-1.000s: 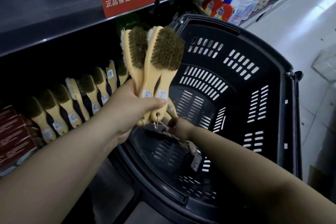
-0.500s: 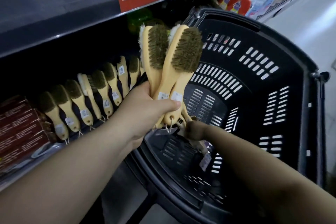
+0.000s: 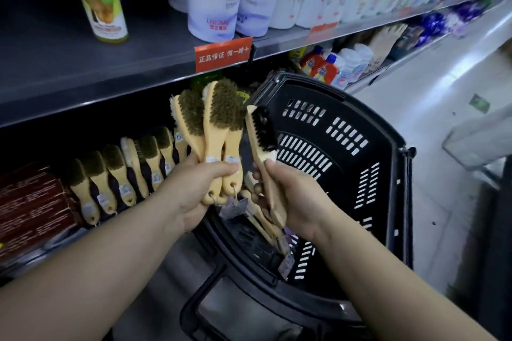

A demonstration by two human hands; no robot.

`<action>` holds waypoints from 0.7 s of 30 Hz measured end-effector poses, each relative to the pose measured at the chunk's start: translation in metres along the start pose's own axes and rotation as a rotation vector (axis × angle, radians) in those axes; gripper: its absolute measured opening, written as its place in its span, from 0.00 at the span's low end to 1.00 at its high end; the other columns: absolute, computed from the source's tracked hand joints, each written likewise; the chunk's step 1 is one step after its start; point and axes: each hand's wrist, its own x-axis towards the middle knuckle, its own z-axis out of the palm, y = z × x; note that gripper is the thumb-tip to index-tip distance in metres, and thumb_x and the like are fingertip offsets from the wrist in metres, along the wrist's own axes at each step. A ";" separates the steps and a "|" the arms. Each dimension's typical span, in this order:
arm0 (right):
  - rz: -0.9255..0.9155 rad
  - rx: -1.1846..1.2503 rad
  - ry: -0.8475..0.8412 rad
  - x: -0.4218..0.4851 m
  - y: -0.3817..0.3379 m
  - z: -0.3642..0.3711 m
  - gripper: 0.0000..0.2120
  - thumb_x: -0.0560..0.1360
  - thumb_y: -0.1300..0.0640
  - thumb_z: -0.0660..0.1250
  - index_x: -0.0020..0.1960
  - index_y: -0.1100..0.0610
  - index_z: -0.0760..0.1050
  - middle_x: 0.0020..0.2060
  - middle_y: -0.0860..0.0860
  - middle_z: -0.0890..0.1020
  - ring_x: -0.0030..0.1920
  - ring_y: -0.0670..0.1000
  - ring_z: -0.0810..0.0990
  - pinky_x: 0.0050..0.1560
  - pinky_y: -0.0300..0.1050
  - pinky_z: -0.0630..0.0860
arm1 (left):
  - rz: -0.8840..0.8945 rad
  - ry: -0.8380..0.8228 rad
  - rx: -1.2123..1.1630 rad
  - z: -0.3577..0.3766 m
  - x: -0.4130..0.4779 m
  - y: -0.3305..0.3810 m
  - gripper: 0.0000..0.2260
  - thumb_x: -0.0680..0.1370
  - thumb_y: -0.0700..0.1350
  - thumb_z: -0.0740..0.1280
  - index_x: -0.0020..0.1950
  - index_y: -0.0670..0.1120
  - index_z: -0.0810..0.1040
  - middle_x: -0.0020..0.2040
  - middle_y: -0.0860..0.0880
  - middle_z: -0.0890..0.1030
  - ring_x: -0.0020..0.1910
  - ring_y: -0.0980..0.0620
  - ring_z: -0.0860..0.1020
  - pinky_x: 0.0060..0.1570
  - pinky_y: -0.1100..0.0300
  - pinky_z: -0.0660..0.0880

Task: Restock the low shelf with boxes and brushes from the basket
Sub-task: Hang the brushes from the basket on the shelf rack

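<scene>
Gripping tan brown-bristled brushes [image 3: 219, 116] in left hand [image 3: 194, 185], black-bristled wooden brush [image 3: 263, 130] in right hand [image 3: 293, 196], likely bound for lower-left shelf [image 3: 58, 241].

Boxes [image 3: 27, 210] cut off at left edge

The pale smooth wooden brushes [image 3: 213, 130] carry coarse olive bristles. The black slotted plastic basket [image 3: 357, 130] looks matt; the grey metal shelf [image 3: 69, 63] dull.
</scene>
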 end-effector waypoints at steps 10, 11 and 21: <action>0.196 0.161 -0.205 0.004 0.028 0.092 0.11 0.80 0.52 0.55 0.45 0.57 0.70 0.27 0.48 0.70 0.20 0.42 0.64 0.18 0.32 0.63 | 0.018 0.184 -0.078 -0.081 -0.058 -0.007 0.18 0.72 0.34 0.69 0.62 0.42 0.74 0.50 0.40 0.81 0.41 0.45 0.78 0.31 0.59 0.76; 0.235 0.179 -0.208 0.009 0.033 0.100 0.12 0.80 0.51 0.55 0.43 0.57 0.69 0.27 0.48 0.70 0.19 0.42 0.64 0.17 0.31 0.62 | 0.022 0.205 -0.077 -0.089 -0.060 -0.008 0.18 0.73 0.34 0.69 0.62 0.42 0.74 0.51 0.39 0.80 0.40 0.46 0.78 0.27 0.61 0.74; 0.219 -0.033 0.002 0.078 0.062 0.148 0.16 0.80 0.52 0.53 0.50 0.60 0.76 0.27 0.51 0.75 0.22 0.46 0.69 0.22 0.35 0.69 | 0.018 0.422 -0.207 -0.127 -0.045 -0.011 0.10 0.73 0.33 0.69 0.49 0.46 0.75 0.40 0.43 0.80 0.33 0.47 0.77 0.26 0.61 0.72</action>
